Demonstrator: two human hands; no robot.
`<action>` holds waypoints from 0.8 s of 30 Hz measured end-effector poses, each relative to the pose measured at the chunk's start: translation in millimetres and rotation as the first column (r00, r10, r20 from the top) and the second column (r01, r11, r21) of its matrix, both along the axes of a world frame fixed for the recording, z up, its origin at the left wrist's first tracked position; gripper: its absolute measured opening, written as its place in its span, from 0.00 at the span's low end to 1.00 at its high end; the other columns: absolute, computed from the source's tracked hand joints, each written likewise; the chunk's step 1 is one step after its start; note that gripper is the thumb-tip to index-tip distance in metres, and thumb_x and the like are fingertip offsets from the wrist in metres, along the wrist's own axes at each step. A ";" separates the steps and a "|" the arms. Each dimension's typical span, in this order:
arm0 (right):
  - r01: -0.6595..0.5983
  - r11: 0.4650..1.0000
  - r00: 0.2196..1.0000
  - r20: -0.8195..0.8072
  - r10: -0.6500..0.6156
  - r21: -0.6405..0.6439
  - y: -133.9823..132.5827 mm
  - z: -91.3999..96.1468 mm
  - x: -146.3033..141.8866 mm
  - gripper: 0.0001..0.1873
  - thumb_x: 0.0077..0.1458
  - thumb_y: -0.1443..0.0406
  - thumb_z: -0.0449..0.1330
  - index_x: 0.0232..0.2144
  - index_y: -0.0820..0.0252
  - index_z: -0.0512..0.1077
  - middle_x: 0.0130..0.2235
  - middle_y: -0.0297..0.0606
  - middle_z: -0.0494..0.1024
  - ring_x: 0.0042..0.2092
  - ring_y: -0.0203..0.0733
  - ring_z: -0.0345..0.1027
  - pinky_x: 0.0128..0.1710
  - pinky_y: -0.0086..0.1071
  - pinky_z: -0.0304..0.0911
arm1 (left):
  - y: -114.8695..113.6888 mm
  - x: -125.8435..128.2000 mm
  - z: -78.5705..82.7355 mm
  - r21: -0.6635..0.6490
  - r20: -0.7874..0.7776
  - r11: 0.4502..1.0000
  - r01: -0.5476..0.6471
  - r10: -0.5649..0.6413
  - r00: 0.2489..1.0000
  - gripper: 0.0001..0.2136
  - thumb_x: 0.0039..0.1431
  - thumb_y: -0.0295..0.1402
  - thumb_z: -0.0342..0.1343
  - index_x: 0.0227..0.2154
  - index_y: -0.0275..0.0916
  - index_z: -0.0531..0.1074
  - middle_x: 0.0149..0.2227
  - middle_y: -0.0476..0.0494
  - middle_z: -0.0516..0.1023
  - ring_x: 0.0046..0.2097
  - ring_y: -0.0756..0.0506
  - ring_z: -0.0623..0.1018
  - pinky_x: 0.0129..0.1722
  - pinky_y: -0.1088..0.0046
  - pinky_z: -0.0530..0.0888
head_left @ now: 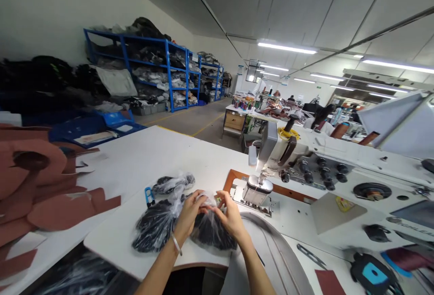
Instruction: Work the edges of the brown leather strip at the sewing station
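A clear plastic bag point(214, 231) with dark contents rests on the white table in front of me, its neck gathered upward. My left hand point(190, 213) pinches the bunched plastic from the left. Fingers curled, my right hand point(231, 213) grips the same neck from the right; its fingertips are partly hidden by the plastic. Just left of my left hand lies another clear bag point(154, 225) with black contents, its top twisted. Behind that is a smaller bag point(169, 184) of dark items. A blue-handled cutter point(149, 196) lies beside them.
To the right stands a sewing machine point(261, 189) with a lit needle area. Brown-red cut pieces point(61, 207) are piled at the left. A tape measure point(371, 273) and a dark metal tool point(311, 255) lie at the lower right. Blue shelves point(169, 73) stand farther back.
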State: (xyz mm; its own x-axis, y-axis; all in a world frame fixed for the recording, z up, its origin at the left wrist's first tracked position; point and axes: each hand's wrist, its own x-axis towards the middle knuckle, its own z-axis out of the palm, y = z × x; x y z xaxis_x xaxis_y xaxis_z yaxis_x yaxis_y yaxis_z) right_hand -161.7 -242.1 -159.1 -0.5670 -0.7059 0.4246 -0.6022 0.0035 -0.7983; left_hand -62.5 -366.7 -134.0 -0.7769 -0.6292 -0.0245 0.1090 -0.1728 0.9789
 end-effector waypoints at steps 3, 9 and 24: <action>-0.023 0.998 1.000 -0.013 0.024 0.061 -4.8 -3.7 0.2 0.11 0.55 0.69 0.56 0.42 0.57 0.73 0.38 0.36 0.77 0.36 0.39 0.67 0.41 0.34 0.63 | -5.2 -3.9 -0.9 0.003 -0.017 1.000 -0.005 0.005 1.000 0.15 0.47 0.44 0.60 0.29 0.38 0.67 0.27 0.52 0.72 0.27 0.50 0.72 0.25 0.77 0.68; 0.055 0.998 0.994 0.090 -0.054 -0.008 -5.6 -7.7 -0.4 0.08 0.56 0.67 0.56 0.37 0.59 0.74 0.35 0.36 0.77 0.36 0.39 0.68 0.41 0.33 0.64 | -23.1 6.6 9.1 -0.068 0.017 0.997 0.029 -0.028 0.999 0.13 0.47 0.43 0.61 0.24 0.37 0.69 0.21 0.52 0.70 0.23 0.51 0.68 0.21 0.79 0.61; 0.036 0.999 0.997 -0.063 -0.035 0.016 0.5 -16.1 -12.5 0.08 0.61 0.66 0.54 0.38 0.58 0.73 0.33 0.36 0.73 0.36 0.39 0.67 0.39 0.32 0.64 | -38.0 11.3 22.3 -0.405 0.004 0.891 -0.204 0.225 0.974 0.15 0.55 0.45 0.60 0.40 0.41 0.72 0.33 0.45 0.81 0.36 0.42 0.82 0.42 0.65 0.78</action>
